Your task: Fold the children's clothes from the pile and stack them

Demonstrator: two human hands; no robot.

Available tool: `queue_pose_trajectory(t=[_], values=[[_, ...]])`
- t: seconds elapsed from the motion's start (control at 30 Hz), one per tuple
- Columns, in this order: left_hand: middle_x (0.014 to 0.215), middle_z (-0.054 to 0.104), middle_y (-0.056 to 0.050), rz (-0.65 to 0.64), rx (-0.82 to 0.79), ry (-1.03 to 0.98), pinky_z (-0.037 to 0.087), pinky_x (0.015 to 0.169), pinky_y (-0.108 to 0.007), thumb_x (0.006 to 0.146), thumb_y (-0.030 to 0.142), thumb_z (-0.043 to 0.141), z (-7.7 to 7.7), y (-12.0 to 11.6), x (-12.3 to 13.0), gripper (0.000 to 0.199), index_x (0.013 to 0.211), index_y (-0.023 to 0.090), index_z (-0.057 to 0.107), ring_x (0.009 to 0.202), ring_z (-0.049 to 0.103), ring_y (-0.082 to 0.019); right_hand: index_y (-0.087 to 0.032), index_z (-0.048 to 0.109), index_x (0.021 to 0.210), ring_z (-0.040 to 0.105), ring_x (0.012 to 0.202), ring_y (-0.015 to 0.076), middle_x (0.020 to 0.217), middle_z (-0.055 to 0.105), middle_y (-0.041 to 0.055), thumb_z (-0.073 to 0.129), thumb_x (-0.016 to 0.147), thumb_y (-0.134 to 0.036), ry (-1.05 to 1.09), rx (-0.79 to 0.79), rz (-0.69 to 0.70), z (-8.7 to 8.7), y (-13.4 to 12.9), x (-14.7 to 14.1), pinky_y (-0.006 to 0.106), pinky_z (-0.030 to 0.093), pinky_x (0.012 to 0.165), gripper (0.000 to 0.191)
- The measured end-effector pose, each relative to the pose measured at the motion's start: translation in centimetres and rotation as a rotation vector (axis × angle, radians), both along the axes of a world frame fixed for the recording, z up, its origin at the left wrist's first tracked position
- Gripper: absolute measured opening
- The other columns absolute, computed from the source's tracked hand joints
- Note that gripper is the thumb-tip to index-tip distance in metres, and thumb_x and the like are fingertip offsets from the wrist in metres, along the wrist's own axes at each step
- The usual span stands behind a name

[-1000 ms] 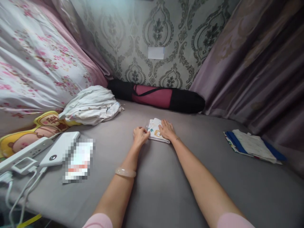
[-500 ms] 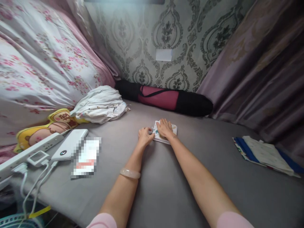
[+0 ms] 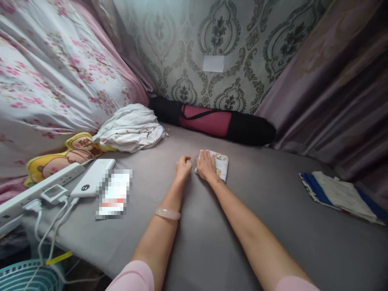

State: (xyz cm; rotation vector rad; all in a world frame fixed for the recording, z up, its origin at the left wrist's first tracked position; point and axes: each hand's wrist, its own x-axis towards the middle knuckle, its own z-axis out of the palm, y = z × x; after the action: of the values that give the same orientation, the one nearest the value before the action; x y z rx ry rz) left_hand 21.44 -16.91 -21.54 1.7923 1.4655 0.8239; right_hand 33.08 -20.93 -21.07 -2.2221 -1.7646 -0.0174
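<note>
Cut off at the lower left, a teal basket (image 3: 28, 275) sits below the near left corner of the bed (image 3: 194, 250). Above it a white power strip (image 3: 60, 180) runs out of view along the left edge, partly covering a yellow cartoon cushion (image 3: 77, 155) whose dark lettering is too small to read. Next come a white power bank (image 3: 95, 176), its round display too small to make out, and a slip (image 3: 117, 194) whose print is lost in pixelation. Behind these, a crumpled white cloth (image 3: 130, 127) hides the cushion's right end.

Mid-bed, the left hand (image 3: 183, 167) is loosely curled, apart from the folded printed cloth (image 3: 223, 163); whether its fingertips meet cannot be told. The right hand (image 3: 206, 165) presses flat, fingers towards the far edge, hiding the folded printed cloth's left part. That cloth looks roughly square, with no clear long axis, its sides slightly turned from the bed's far edge, where a black-and-maroon carrying bag (image 3: 209, 121) lies lengthwise. Near the right edge rests a blue-and-white fabric stack (image 3: 342, 196).
</note>
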Motion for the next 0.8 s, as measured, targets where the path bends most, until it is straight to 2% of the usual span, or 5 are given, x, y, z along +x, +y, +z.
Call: queue_pose_trajectory(t=[0.23, 0.33, 0.47, 0.57, 0.8], values=[[0.107, 0.069, -0.008, -0.021, 0.032, -0.058, 0.045, 0.089, -0.026, 0.087, 0.012, 0.038, 0.3, -0.4, 0.0, 0.030, 0.105, 0.015, 0.062, 0.101, 0.062, -0.015, -0.006, 0.032, 0.147, 0.014, 0.145, 0.0249, 0.156, 0.023, 0.0132, 0.023, 0.098, -0.041, 0.047, -0.072, 0.058, 1.0, -1.6, -0.2, 0.043, 0.004, 0.116, 0.060], [0.104, 0.068, -0.009, -0.063, 0.058, -0.046, 0.046, 0.086, -0.027, 0.090, 0.023, 0.044, 0.3, -1.1, 0.7, 0.025, 0.106, 0.016, 0.061, 0.095, 0.062, -0.017, -0.004, 0.027, 0.148, 0.010, 0.145, 0.0271, 0.157, 0.020, 0.0163, 0.025, 0.098, -0.041, -0.001, 0.042, -0.132, 1.1, -3.5, 1.1, 0.046, -0.001, 0.116, 0.063], [0.110, 0.063, -0.015, -0.056, 0.137, 0.203, 0.042, 0.092, -0.035, 0.087, 0.048, 0.052, 0.0, -2.1, 1.7, 0.041, 0.110, 0.014, 0.062, 0.107, 0.056, -0.027, 0.000, 0.027, 0.147, 0.010, 0.145, 0.0281, 0.156, 0.020, 0.0194, 0.030, 0.096, -0.039, 0.040, 0.039, -0.285, 0.0, -5.4, 1.9, 0.047, 0.009, 0.115, 0.064], [0.112, 0.060, -0.019, -0.011, 0.173, 0.370, 0.040, 0.093, -0.040, 0.082, 0.061, 0.052, 0.1, -2.8, 2.2, 0.055, 0.107, 0.014, 0.064, 0.111, 0.052, -0.034, -0.003, 0.030, 0.146, 0.011, 0.145, 0.0271, 0.156, 0.022, 0.0166, 0.030, 0.097, -0.040, 0.124, 0.010, -0.246, -0.3, -5.8, 2.5, 0.046, 0.015, 0.115, 0.062], [0.119, 0.055, -0.024, 0.099, 0.071, 0.430, 0.037, 0.094, -0.045, 0.075, 0.068, 0.052, 1.4, -3.0, 3.7, 0.064, 0.106, 0.013, 0.064, 0.115, 0.049, -0.039, -0.008, 0.039, 0.142, 0.029, 0.140, 0.0179, 0.151, 0.036, 0.0137, 0.022, 0.099, -0.034, 0.370, 0.073, -0.186, 0.8, -9.2, 6.8, 0.030, 0.023, 0.114, 0.053]])
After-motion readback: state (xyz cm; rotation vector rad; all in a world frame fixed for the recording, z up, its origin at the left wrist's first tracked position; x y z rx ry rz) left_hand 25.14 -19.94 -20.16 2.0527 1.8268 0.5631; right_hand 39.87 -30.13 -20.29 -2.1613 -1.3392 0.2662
